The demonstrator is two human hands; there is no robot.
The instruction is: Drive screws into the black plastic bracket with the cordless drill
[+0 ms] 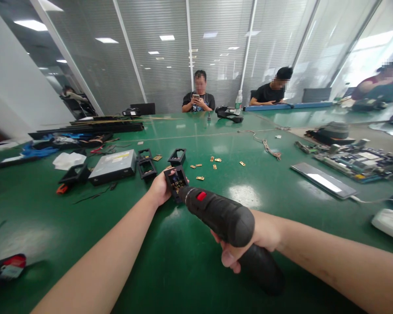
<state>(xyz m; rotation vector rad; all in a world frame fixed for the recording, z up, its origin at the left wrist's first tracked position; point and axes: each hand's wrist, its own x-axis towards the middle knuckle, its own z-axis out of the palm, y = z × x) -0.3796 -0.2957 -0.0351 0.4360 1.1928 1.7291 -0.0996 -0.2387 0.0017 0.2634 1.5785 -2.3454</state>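
My left hand (161, 188) is closed around a black rectangular housing (167, 176), tilted with its open side towards me; small brass-coloured parts show inside. In my right hand (233, 252) is a black cordless drill (220, 214) with a red switch on top. The drill's nose points into the housing, and its tip is hidden there. Just beyond my left hand stand more black frames, one (147, 170) to the left and another (177, 157) behind the held one. Several small brass plates (218, 160) lie scattered on the green table (157, 266).
A silver disc drive (114, 165) and white tissue (68, 161) lie left. On the right are a phone (324, 179) on a cable and circuit boards (363, 159). A bottle (238, 101) stands at the far edge, where people sit. A red-black tool (6, 268) lies near left.
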